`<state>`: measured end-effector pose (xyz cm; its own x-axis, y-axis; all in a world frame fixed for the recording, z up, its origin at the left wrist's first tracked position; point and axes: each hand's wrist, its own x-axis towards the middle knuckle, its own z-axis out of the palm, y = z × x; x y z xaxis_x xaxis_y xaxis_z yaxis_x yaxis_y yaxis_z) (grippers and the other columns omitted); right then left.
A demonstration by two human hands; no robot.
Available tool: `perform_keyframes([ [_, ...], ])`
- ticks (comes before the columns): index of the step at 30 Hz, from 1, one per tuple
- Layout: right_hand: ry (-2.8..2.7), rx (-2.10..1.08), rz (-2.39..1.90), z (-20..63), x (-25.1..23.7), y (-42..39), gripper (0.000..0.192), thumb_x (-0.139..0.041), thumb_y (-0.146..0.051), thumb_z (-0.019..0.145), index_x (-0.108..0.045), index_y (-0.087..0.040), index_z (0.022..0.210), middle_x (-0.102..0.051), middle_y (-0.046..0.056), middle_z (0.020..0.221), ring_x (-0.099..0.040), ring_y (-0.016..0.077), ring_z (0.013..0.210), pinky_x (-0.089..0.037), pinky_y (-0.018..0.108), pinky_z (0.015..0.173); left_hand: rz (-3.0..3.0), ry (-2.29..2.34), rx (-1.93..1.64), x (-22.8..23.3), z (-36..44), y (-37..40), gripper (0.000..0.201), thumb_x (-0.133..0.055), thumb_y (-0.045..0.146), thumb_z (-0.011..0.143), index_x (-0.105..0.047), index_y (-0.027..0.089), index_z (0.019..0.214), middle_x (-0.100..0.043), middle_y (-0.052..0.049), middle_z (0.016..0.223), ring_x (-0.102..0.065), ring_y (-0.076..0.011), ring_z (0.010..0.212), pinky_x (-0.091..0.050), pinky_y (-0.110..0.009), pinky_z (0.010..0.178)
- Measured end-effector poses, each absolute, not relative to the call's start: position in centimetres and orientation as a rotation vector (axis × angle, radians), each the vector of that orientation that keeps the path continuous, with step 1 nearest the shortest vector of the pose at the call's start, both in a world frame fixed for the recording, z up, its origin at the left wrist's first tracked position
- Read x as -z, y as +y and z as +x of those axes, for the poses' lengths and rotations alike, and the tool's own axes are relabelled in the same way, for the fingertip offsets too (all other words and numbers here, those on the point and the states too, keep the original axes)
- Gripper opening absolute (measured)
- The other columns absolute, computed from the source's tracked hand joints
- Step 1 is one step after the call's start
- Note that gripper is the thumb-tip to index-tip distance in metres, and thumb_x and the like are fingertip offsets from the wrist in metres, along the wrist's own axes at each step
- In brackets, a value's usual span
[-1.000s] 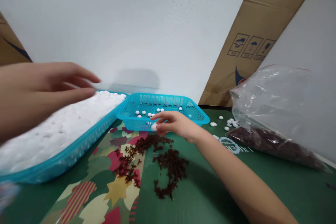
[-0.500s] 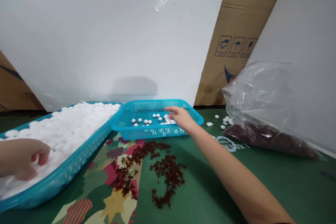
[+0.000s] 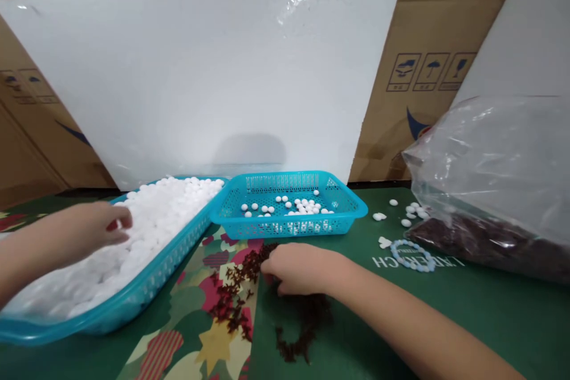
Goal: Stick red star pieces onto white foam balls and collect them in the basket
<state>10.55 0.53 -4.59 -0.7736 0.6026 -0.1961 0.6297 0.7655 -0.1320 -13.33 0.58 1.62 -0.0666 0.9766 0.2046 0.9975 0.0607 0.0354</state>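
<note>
My left hand [image 3: 89, 225] hovers over the blue basket [image 3: 146, 282] heaped with white balls [image 3: 149, 219]. Its fingers are bent, a gap shows between thumb and forefinger, and no object is visible there. Low over the table, my right hand [image 3: 303, 270] reaches down among small dark brown star-shaped pieces [image 3: 236, 294]. Its fingers are curled together, and their tips and anything between them are hidden. Behind it stands a shallower blue basket [image 3: 289, 228] with a scattering of white balls [image 3: 305, 206] on its floor.
A clear plastic bag [image 3: 485, 154] with dark brown contents lies at the right. Near it are a pale blue beaded ring [image 3: 413, 255] and several loose white balls [image 3: 406, 223]. A white board [image 3: 231, 71] leans on cardboard boxes [image 3: 383, 130] behind the baskets.
My right hand has moved from above the small basket down to the brown pieces. My left hand has risen and shifted right over the heaped balls. The view has turned slightly left.
</note>
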Motion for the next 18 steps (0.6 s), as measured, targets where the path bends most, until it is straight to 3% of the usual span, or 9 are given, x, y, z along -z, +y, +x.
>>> perform_keyframes([
  [3,2.795,0.246,1.01,10.3,5.0,0.9,0.02,-0.044,-0.009,0.063,-0.057,-0.011,0.079,-0.057,0.009,0.08,-0.052,0.0176,0.066,-0.026,0.021,0.041,-2.156,-2.205,0.515,-3.6,-9.5,-0.1,0.024,-0.046,0.032,0.05,-0.05,0.015,0.065,-0.052,-0.003,0.066,-0.048,-0.0184,0.06,-0.031,-0.027,0.056],
  [8,2.784,0.2,1.021,10.2,4.4,0.7,0.02,-0.042,-0.011,0.065,-0.058,-0.011,0.077,-0.058,0.009,0.08,-0.051,0.0161,0.066,-0.027,0.022,0.043,-2.521,-2.15,1.249,-3.4,-4.6,-0.4,0.028,-0.053,0.028,0.051,-0.048,0.018,0.077,-0.051,0.001,0.062,-0.048,-0.0134,0.058,-0.033,-0.022,0.051],
  [14,2.807,0.259,1.006,10.2,5.0,1.0,0.019,-0.045,-0.01,0.063,-0.057,-0.013,0.077,-0.058,0.005,0.076,-0.051,0.0131,0.063,-0.028,0.019,0.042,-2.742,-1.776,2.216,-2.1,-3.5,0.0,0.028,-0.059,0.013,0.049,-0.048,0.02,0.073,-0.053,0.002,0.071,-0.05,-0.01,0.063,-0.039,-0.019,0.055],
  [18,2.815,0.317,1.023,10.3,5.6,1.6,0.02,-0.051,-0.011,0.059,-0.057,-0.014,0.079,-0.057,0.005,0.077,-0.05,0.0128,0.063,-0.026,0.017,0.039,-2.851,-1.537,2.503,-1.5,-3.8,0.0,0.023,-0.059,0.007,0.049,-0.051,0.021,0.066,-0.057,0.004,0.069,-0.051,-0.0075,0.061,-0.041,-0.015,0.055],
])
